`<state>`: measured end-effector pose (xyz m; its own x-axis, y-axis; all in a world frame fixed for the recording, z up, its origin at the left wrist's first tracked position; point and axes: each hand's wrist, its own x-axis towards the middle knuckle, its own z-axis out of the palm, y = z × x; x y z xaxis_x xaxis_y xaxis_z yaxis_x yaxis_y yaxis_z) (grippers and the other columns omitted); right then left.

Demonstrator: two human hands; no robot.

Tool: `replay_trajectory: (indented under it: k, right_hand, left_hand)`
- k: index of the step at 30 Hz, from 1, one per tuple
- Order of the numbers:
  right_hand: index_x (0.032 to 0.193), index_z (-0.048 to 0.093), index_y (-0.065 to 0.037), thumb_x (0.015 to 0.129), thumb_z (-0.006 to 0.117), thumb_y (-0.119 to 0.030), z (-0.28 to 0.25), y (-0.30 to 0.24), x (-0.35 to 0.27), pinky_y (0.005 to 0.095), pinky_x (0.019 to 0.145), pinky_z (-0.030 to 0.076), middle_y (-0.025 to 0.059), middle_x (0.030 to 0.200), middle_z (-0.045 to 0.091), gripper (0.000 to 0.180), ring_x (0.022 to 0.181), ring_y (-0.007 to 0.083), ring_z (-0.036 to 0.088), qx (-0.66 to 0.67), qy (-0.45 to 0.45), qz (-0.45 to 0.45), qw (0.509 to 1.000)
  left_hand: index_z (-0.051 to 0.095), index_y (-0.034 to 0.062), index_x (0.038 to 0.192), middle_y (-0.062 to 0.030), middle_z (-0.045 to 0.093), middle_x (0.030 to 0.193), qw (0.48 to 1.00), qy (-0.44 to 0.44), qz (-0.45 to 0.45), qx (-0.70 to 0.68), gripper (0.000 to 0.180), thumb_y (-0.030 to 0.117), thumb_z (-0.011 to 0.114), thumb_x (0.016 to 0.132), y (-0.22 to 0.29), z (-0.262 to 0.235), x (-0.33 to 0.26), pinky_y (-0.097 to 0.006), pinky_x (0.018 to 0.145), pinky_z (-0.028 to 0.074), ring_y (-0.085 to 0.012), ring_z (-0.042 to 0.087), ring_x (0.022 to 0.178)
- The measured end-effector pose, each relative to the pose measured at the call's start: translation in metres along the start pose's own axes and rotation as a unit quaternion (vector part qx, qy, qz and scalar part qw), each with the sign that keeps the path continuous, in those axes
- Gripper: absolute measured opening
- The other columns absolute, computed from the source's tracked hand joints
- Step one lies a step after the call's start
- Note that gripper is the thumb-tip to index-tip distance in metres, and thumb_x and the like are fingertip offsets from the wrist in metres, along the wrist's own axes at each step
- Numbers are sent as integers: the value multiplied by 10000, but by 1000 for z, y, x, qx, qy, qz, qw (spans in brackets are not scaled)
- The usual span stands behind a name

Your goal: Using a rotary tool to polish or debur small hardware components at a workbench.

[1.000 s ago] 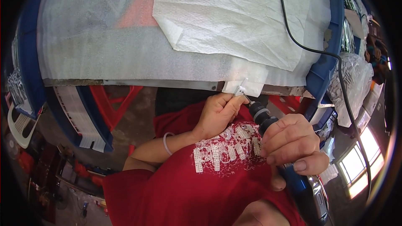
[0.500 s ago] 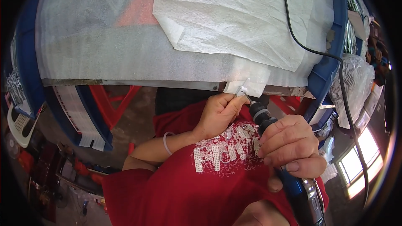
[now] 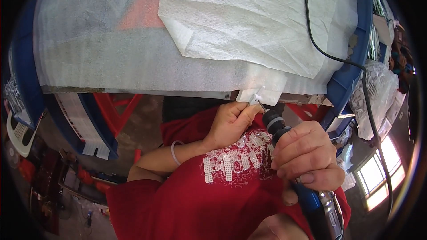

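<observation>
Pinched between the thumb and fingers of my left hand (image 3: 231, 122) is a small white piece (image 3: 255, 99), held at the table's near edge against a folded white pad (image 3: 271, 90). My right hand (image 3: 309, 153) is wrapped round a blue and black handheld rotary tool (image 3: 308, 198). The tool's black collar points up and left, and its thin metal bit reaches the white piece beside my left thumb. Exactly where the bit meets the piece is too small to make out.
White sheeting (image 3: 147, 62) covers the table, with a looser white cloth (image 3: 249, 22) on top. A black cord (image 3: 318, 44) runs over the right side. Blue bins (image 3: 351, 69) flank the table; a clear plastic bag (image 3: 376, 102) hangs at right. A red stool (image 3: 118, 115) stands below.
Hardly anything differs. The whole view has shifted slightly, and both hands keep the same hold, with the tool's tip still at the white piece.
</observation>
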<state>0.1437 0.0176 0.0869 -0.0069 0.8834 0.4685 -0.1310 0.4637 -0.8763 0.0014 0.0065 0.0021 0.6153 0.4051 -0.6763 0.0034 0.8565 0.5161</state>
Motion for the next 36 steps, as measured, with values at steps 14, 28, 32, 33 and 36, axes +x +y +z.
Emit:
replay_trajectory:
  k: [14, 28, 32, 33, 36]
  right_hand:
    - [1015, 400, -76, 814, 716, -241, -5, -6, -1, 237, 439, 505, 78, 745, 604, 410, 559, 162, 628, -52, -37, -35, 997]
    - [917, 479, -28, 734, 754, -89, 3, -4, 2, 334, 487, 517, 143, 688, 622, 335, 543, 239, 615, -9, -11, -9, 1000]
    - [885, 481, -16, 721, 740, -60, 3, -4, 4, 332, 487, 513, 146, 673, 614, 309, 539, 243, 610, -6, -20, 1, 1000]
    - [879, 480, -13, 718, 732, -53, 4, -3, 4, 331, 483, 511, 147, 666, 612, 302, 535, 245, 608, -6, -18, -2, 1000]
    - [871, 478, -10, 713, 732, -47, 7, 0, 5, 327, 476, 507, 147, 656, 609, 301, 530, 246, 606, -6, -11, -7, 1000]
  left_hand:
    - [666, 4, 895, 77, 464, 582, 999, -18, 0, -38, 209, 156, 530, 944, 0, 0, -1, -187, 465, 305, -6, 386, 528]
    - [648, 7, 854, 70, 494, 616, 999, -17, -10, -46, 211, 162, 537, 944, -3, -2, 0, -181, 475, 302, -8, 393, 549]
    - [613, -4, 752, 63, 492, 605, 999, -8, -22, -43, 250, 149, 545, 937, 1, 0, 0, -199, 487, 336, -16, 410, 568]
    - [613, -4, 752, 63, 492, 605, 999, -7, -23, -43, 250, 149, 545, 937, 0, 0, 0, -199, 487, 336, -16, 410, 568]
    - [614, -6, 752, 63, 492, 605, 999, -2, -14, -52, 249, 147, 545, 936, -7, -1, 1, -200, 490, 341, -16, 415, 571]
